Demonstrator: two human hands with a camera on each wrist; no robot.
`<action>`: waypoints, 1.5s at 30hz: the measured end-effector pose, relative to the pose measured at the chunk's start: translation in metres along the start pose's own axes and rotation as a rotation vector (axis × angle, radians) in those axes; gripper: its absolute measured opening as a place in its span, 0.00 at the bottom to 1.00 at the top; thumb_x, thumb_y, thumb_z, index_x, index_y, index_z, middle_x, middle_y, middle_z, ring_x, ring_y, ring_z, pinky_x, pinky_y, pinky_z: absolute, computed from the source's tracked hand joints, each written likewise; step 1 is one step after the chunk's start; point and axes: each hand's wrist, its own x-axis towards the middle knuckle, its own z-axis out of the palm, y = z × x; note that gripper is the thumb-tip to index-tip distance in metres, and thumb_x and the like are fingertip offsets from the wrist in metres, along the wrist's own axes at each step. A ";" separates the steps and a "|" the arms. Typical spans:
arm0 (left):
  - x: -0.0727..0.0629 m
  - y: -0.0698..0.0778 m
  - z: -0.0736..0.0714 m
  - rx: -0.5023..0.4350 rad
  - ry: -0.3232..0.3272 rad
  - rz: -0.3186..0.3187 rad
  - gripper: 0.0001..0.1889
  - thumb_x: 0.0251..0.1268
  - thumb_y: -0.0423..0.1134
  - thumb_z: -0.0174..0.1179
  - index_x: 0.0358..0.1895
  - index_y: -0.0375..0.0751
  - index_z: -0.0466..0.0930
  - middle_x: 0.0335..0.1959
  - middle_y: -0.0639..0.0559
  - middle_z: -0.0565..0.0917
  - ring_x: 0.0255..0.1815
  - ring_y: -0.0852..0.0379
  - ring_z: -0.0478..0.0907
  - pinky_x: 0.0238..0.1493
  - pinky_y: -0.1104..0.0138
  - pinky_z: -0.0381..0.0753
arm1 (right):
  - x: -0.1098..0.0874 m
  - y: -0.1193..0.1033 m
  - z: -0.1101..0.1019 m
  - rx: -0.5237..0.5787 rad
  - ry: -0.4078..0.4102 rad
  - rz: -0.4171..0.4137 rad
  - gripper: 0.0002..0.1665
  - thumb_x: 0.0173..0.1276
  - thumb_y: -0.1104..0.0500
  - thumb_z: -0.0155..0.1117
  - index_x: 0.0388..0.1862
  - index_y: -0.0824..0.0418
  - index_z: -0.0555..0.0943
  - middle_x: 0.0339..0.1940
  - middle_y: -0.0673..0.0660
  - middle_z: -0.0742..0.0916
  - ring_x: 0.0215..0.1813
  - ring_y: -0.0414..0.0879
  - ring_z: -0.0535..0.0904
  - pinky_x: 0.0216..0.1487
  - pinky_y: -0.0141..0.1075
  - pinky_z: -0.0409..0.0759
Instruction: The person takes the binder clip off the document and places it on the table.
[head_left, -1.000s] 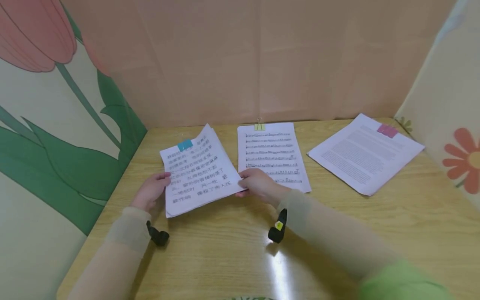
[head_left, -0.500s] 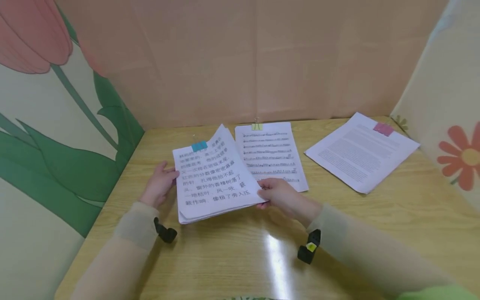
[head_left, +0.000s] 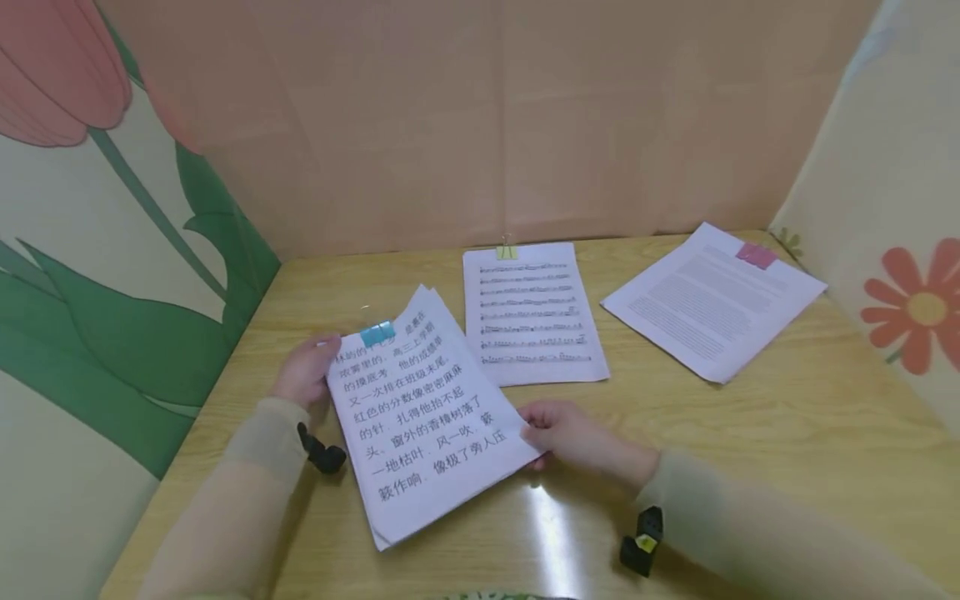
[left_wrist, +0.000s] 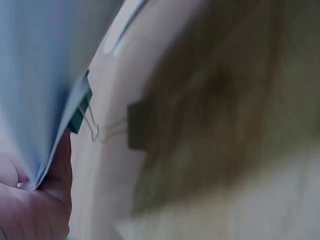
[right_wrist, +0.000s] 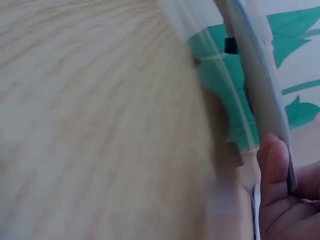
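A stack of paper sheets (head_left: pixel 423 417) printed with large Chinese characters is held up, turned at an angle, over the table. My left hand (head_left: pixel 306 371) pinches its upper left corner, beside a blue binder clip (head_left: pixel 377 333). In the left wrist view, thumb and fingers (left_wrist: pixel 32 210) close on the paper's edge, and the clip (left_wrist: pixel 80 107) shows with its wire handle out. At the lower right corner my right hand (head_left: pixel 581 437) grips the stack between thumb and fingers. The right wrist view shows the stack (right_wrist: pixel 262 85) edge-on, with fingers (right_wrist: pixel 275 165) around its corner.
Behind the held stack lies sheet music (head_left: pixel 534 321) with a yellow binder clip (head_left: pixel 507 252). Farther right on the wooden table (head_left: pixel 750 450) rests a text-printed stack (head_left: pixel 712 308) with a pink clip (head_left: pixel 756 255). A pink backdrop (head_left: pixel 420 125) and flower-printed side panels enclose the table.
The held stack came toward me, first shifting right, and turned. My left hand moved from its left edge up to the corner by the clip; my right hand kept its corner and moved right and nearer.
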 end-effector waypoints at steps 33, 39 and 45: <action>-0.034 0.029 0.028 0.239 0.036 0.329 0.20 0.71 0.58 0.50 0.53 0.51 0.80 0.43 0.53 0.82 0.50 0.52 0.74 0.56 0.54 0.69 | -0.016 -0.018 -0.035 -0.549 0.194 -0.045 0.08 0.68 0.57 0.61 0.41 0.59 0.82 0.30 0.49 0.84 0.32 0.43 0.77 0.35 0.38 0.77; -0.037 0.052 0.060 0.222 0.008 0.393 0.13 0.71 0.51 0.54 0.44 0.50 0.82 0.39 0.52 0.84 0.46 0.52 0.76 0.54 0.54 0.69 | -0.026 -0.057 -0.062 -0.572 0.285 -0.090 0.11 0.72 0.55 0.58 0.46 0.60 0.81 0.37 0.53 0.85 0.38 0.48 0.80 0.36 0.39 0.78; -0.038 0.071 0.090 0.237 -0.023 0.432 0.10 0.70 0.50 0.55 0.42 0.51 0.83 0.36 0.54 0.84 0.43 0.53 0.77 0.54 0.54 0.70 | -0.027 -0.091 -0.076 -0.636 0.369 -0.139 0.15 0.72 0.52 0.59 0.50 0.59 0.81 0.41 0.55 0.86 0.39 0.50 0.79 0.38 0.40 0.77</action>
